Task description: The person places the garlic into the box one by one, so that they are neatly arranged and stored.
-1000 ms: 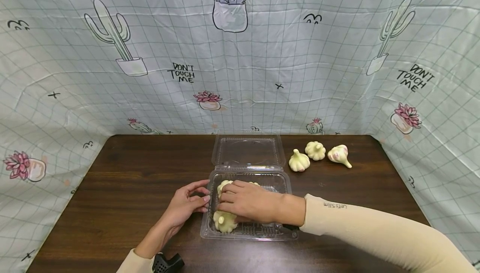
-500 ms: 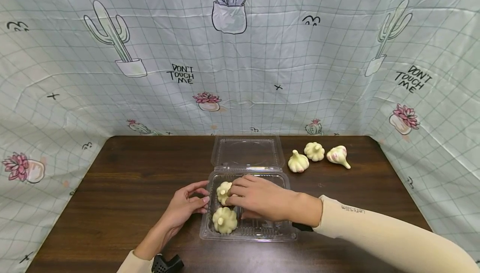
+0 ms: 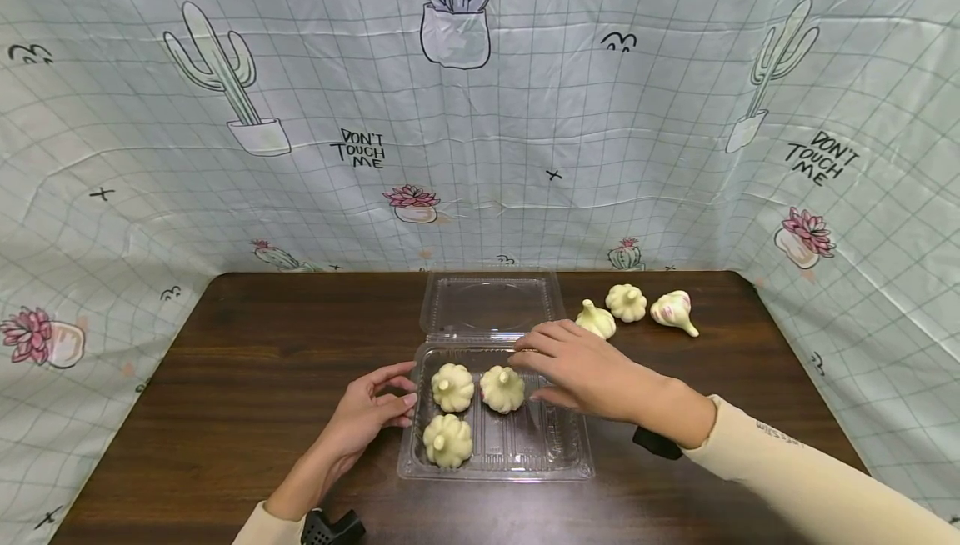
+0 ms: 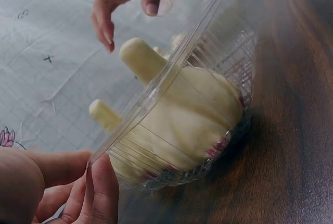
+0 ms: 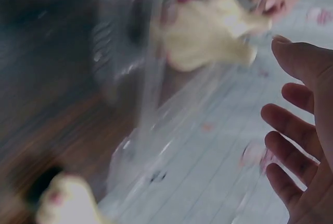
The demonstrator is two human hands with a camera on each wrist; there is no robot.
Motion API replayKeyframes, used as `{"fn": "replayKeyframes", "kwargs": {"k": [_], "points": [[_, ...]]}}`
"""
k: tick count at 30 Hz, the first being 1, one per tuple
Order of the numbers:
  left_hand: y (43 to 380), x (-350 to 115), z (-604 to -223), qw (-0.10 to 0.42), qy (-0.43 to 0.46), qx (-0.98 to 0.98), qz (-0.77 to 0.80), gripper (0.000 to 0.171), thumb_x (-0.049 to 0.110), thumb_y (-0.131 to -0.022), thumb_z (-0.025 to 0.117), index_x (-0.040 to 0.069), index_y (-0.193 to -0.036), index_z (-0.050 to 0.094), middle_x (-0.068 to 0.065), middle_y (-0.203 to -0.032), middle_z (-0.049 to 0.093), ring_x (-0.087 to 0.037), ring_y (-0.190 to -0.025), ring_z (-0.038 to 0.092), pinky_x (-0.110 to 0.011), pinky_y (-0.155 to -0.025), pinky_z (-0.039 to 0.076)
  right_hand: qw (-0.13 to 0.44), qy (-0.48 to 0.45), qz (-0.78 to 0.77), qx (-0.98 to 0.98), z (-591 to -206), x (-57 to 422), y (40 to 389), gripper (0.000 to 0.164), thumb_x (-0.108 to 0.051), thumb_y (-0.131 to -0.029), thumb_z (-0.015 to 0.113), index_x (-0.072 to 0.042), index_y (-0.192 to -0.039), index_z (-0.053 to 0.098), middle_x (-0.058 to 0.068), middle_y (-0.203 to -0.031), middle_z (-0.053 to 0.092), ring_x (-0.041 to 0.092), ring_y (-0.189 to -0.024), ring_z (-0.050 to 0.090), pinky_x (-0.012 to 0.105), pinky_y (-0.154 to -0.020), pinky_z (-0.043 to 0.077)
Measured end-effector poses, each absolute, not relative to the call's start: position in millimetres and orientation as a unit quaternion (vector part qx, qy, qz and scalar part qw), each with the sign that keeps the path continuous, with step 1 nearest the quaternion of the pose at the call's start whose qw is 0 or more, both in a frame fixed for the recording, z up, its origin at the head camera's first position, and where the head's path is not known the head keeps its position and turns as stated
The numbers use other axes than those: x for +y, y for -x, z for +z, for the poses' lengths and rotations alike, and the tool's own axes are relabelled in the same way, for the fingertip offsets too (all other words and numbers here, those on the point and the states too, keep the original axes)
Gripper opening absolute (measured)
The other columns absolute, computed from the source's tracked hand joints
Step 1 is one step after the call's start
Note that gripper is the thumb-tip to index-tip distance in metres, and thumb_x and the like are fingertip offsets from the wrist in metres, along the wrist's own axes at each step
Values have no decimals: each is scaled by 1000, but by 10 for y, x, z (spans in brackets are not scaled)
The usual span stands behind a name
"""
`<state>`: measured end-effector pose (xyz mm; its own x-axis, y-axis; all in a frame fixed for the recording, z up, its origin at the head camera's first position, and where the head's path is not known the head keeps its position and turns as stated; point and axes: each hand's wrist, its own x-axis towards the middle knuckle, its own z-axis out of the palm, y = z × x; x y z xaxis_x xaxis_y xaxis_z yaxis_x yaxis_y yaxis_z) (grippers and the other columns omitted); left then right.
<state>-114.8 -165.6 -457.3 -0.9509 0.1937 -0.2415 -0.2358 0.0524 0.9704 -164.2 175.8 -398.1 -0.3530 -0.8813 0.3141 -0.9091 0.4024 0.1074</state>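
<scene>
A clear plastic clamshell box (image 3: 495, 472) lies open on the table, its lid (image 3: 491, 305) folded back behind it. Inside stand three garlic bulbs, stems up: one at the back left (image 3: 452, 387), one at the front left (image 3: 447, 441) and one at the back middle (image 3: 502, 389). My left hand (image 3: 367, 407) pinches the box's left rim between thumb and fingers, as the left wrist view shows. Over the right part of the box is my right hand (image 3: 588, 370), fingers apart and holding nothing. In the right wrist view the garlic bulbs are blurred, clear of the right fingers (image 5: 291, 125).
Right of the lid, three more garlic bulbs rest on the dark wooden table (image 3: 285, 337): one partly behind my right hand (image 3: 596, 320), one further back (image 3: 626, 302) and one on its side (image 3: 674, 312). A patterned curtain (image 3: 495, 153) hangs behind and at both sides.
My right hand has let go of the back-middle garlic bulb and moved right, uncovering the bulbs in the box. The left hand has stayed at the rim.
</scene>
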Motion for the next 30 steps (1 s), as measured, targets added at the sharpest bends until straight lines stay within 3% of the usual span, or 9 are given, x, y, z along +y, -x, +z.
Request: {"fn": "replayKeyframes", "kwargs": {"k": [11, 17, 21, 24, 30], "points": [[1133, -1662, -4565, 158, 15, 710, 686, 54, -4, -103, 64, -9, -154, 45, -14, -117, 59, -9, -81, 67, -24, -74, 62, 198, -428, 78, -879, -4076, 2358, 1826, 66, -24, -82, 92, 1, -135, 63, 15, -131, 66, 36, -119, 63, 55, -96, 54], [1137, -1649, -4579, 155, 21, 708, 689, 54, -5, -102, 64, -9, -153, 46, -14, -118, 58, -9, -79, 66, -24, -72, 62, 211, -376, 69, -900, -4171, 2543, 1903, 72, -32, -87, 87, 7, -139, 58, 23, -134, 64, 43, -123, 61, 60, -103, 51], [1143, -1644, -4583, 155, 23, 708, 689, 54, -5, -102, 63, -9, -153, 46, -14, -118, 58, -9, -78, 66, -24, -72, 62, 222, -366, 54, -902, -4244, 2627, 1957, 79, -61, -104, 57, 9, -140, 57, 26, -136, 62, 46, -125, 59, 61, -106, 49], [1148, -1643, -4583, 154, 22, 708, 688, 53, -5, -102, 63, -9, -153, 46, -14, -118, 58, -9, -78, 66, -24, -72, 62, 229, -363, 47, -902, -4300, 2665, 1995, 94, -72, -106, 29, 10, -138, 57, 28, -136, 62, 47, -125, 59, 61, -105, 49], [1150, -1650, -4587, 153, 16, 710, 688, 53, -6, -102, 63, -10, -153, 46, -15, -118, 58, -9, -79, 67, -24, -73, 62, 226, -365, 37, -902, -4387, 2707, 2059, 99, -75, -104, 24, 12, -137, 58, 29, -136, 62, 48, -125, 58, 61, -106, 48]]}}
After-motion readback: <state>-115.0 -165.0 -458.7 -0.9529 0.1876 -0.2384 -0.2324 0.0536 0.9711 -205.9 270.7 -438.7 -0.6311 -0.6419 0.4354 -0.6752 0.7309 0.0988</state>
